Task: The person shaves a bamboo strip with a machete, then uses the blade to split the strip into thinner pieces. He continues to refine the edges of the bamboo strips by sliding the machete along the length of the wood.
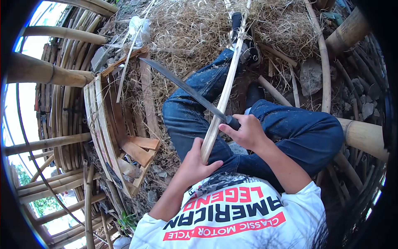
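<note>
A long pale bamboo strip (227, 89) runs from my lap out between my legs, past my foot. My left hand (194, 164) is wrapped round its near end, close to my shirt. In my right hand (245, 132) is the dark handle of a machete (182, 85). Its long blade points up and to the left, and the part near the handle lies across the bamboo strip, seemingly touching it. Frayed fibres stick out of the strip's far part near my shoe.
A wooden crate (99, 120) with loose wood pieces (139, 153) stands at the left. Bamboo poles (43, 72) form a wall behind it. Dry shavings (186, 37) cover the ground ahead. Stones (311, 76) and a thick bamboo pole (362, 137) are at the right.
</note>
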Motion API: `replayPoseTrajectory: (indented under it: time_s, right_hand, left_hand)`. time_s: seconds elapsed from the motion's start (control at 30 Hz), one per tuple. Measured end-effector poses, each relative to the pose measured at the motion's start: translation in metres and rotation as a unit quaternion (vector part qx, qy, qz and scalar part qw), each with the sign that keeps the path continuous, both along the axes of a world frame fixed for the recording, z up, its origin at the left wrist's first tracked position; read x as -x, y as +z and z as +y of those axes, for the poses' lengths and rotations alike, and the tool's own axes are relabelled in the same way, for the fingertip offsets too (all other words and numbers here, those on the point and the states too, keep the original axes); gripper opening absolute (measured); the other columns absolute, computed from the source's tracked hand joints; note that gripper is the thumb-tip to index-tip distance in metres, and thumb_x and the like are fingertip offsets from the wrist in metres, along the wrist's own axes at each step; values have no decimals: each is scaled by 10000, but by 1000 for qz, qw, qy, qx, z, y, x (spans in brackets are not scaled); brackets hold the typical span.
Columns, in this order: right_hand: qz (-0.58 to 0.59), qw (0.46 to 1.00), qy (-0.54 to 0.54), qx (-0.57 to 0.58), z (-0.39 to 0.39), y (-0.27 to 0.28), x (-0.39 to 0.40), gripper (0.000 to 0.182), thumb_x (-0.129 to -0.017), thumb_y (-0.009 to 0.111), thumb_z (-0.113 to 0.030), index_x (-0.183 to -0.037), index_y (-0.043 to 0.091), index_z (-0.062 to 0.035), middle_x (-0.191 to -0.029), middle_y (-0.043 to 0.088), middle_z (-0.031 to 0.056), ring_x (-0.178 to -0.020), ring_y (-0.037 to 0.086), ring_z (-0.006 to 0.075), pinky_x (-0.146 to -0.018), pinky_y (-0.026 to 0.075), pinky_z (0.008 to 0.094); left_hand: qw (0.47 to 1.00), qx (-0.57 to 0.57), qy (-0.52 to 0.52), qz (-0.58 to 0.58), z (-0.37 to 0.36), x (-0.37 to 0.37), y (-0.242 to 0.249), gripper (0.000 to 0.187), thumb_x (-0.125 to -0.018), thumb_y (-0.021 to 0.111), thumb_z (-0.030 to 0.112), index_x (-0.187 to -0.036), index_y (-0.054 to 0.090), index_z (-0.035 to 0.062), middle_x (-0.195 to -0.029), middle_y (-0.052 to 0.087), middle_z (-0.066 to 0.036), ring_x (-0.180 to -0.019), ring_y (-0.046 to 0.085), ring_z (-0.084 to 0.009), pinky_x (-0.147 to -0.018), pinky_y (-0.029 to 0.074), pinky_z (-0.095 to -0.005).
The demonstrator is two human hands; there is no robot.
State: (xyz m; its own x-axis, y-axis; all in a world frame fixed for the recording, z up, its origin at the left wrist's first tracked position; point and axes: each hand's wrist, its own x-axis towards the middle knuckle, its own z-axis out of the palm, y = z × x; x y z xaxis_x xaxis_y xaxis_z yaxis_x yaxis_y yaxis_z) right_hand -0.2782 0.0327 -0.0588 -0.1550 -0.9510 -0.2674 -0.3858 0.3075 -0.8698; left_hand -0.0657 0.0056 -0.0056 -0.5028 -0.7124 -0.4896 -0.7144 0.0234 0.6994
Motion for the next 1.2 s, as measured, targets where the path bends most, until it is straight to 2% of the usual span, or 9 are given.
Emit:
replayPoseTrajectory:
  time_s: [0.07,0.1,0.13,0.2,0.4,0.47,0.7,0.8,1.2]
  right_hand:
    - [-8,1000,7,18,3,3,0,618,-779,661,-638,-735,687,-22,-548,605,149,-588,664,337,-579,521,405]
    - [-14,999,15,35,6,4,0,607,-781,666,-628,-729,679,-23,-553,603,154,-583,662,342,-568,519,404]
    - [-14,999,16,33,11,5,0,607,-781,666,-628,-729,679,-23,-553,603,154,-583,662,342,-568,519,404]
    - [-13,998,25,64,23,8,-5,580,-779,684,-603,-712,663,-27,-562,600,165,-580,657,352,-556,519,401]
    - [8,997,42,66,62,24,-20,550,-796,687,-564,-672,640,-31,-552,592,159,-550,644,347,-548,518,413]
    - [26,996,75,51,66,31,-21,565,-798,682,-570,-632,623,-34,-538,588,148,-515,634,331,-526,513,404]
    - [111,987,98,65,62,31,-18,613,-748,675,-633,-580,598,-49,-521,587,139,-475,618,313,-491,503,401]
    - [160,979,107,58,60,28,-12,615,-717,683,-655,-601,627,-54,-544,604,145,-496,629,312,-506,510,407]
    - [229,966,104,66,57,31,-6,636,-669,717,-660,-576,572,-47,-518,558,134,-501,606,316,-506,466,391]
  left_hand:
    - [985,-169,-20,40,-3,-8,-9,755,-760,781,188,-1327,329,-20,-762,545,-67,-676,560,-150,-642,469,-296]
    - [948,-293,37,116,-5,-8,-11,702,-772,738,92,-1347,348,-11,-760,475,-10,-623,472,-77,-559,420,-251]
    - [948,-295,38,116,-3,-8,-11,702,-772,738,92,-1347,348,-11,-760,475,-10,-623,472,-77,-559,420,-251]
    - [846,-449,177,225,0,-8,-9,579,-776,708,-25,-1265,403,30,-791,423,10,-485,358,-26,-394,281,-198]
    - [890,-382,140,207,3,0,-1,501,-792,707,14,-1239,483,7,-806,532,1,-521,427,-24,-403,289,-197]
    - [938,-312,98,117,9,-8,-18,512,-772,701,4,-1235,483,3,-773,536,11,-519,431,-32,-429,318,-213]
    - [897,-377,202,117,16,-2,-8,588,-756,670,-38,-1287,423,11,-969,583,-65,-751,573,-90,-551,437,-197]
    - [899,-362,220,113,20,4,0,386,-781,702,34,-1121,518,24,-833,521,-15,-639,512,-86,-533,419,-248]
    - [901,-382,193,63,21,2,0,318,-815,682,134,-1094,537,85,-927,560,0,-784,550,-92,-629,466,-248]
